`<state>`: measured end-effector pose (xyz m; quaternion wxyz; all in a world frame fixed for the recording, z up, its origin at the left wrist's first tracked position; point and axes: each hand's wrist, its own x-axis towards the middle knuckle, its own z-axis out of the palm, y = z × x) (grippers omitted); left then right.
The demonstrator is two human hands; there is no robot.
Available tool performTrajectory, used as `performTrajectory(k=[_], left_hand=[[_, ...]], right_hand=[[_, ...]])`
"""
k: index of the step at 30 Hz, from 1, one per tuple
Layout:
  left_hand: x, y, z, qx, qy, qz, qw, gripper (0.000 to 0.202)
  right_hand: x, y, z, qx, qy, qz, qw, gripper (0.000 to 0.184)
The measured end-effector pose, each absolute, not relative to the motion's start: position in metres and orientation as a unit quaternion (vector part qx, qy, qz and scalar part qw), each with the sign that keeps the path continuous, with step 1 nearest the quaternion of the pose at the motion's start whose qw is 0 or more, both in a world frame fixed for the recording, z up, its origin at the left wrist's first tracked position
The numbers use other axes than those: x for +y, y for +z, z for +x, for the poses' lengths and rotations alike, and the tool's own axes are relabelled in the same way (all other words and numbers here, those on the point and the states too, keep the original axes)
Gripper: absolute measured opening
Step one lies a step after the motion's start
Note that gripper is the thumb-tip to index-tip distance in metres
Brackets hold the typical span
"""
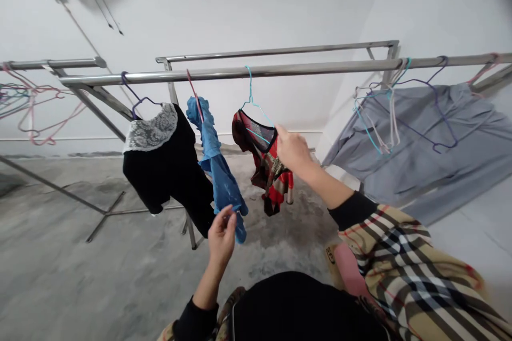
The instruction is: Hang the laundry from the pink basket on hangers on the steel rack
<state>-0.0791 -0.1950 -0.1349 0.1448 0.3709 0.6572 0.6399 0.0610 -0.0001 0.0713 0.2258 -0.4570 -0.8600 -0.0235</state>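
My left hand [222,237] pinches the lower end of a blue garment [218,168] that hangs from a pink hanger on the steel rail [280,70]. My right hand [292,149] reaches up and grips the neckline of a red and dark patterned garment [266,162] on a teal hanger [256,109]. A black top with a white lace collar [168,162] hangs to the left of the blue garment on a purple hanger.
A grey cloth [432,138] hangs on the right of the rail beside several bare hangers [380,117]. More bare hangers [32,112] hang on a second rack at far left. The floor [80,272] is concrete; white walls stand behind.
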Motion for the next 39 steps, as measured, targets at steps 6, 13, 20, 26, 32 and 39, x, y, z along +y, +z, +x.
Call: performTrajectory(k=[6,13,20,26,32,39], left_hand=[[-0.163,-0.048,-0.137,0.65,0.609,0.416,-0.184,0.049],[-0.101,0.033,-0.16,0.747,0.434,0.481,-0.153,0.061],[-0.095,0.053,-0.186,0.825,0.314,0.459,-0.101,0.054],[-0.107,0.057,-0.219,0.825,0.333,0.438,-0.127,0.053],[-0.117,0.046,-0.208,0.795,0.374,0.426,-0.218,0.05],[-0.118,0.009,-0.132,0.582,0.544,0.534,-0.282,0.041]], right_hand=[[-0.022,0.054,0.026,-0.874,0.03,-0.426,0.231,0.053],[-0.034,0.048,0.005,-0.872,0.053,-0.424,0.24,0.062],[-0.039,0.05,-0.014,-0.889,0.039,-0.389,0.238,0.059],[-0.047,0.056,-0.031,-0.902,0.059,-0.362,0.229,0.057],[-0.049,0.056,-0.045,-0.906,0.078,-0.337,0.245,0.052],[-0.051,0.027,-0.02,-0.894,0.123,-0.256,0.347,0.06]])
